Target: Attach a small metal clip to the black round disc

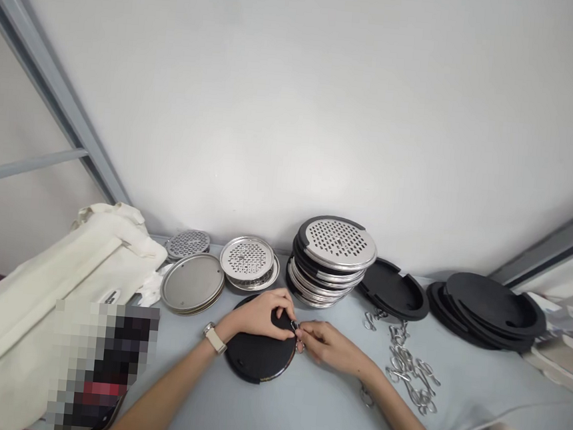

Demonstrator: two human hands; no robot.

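A black round disc (pixel 261 360) with a raised rim lies on the table in front of me. My left hand (pixel 260 314) reaches over it, fingers curved and thumb pressed at its right edge, gripping it there. At that same edge, my right hand (pixel 332 346) pinches a small wire-like metal clip (pixel 300 345) between thumb and fingers. The clip touches the disc's rim; its exact seating is hidden by my fingertips. Another metal clip (pixel 367 397) lies under my right forearm.
Behind stands a tall stack of perforated metal plates and black rings (pixel 337 243). Left of it are a grater-like plate (pixel 247 260) and plain metal discs (pixel 193 284). Several loose clips (pixel 406 366) and black trays (pixel 494 303) lie right. A cream bag (pixel 59 289) fills the left.
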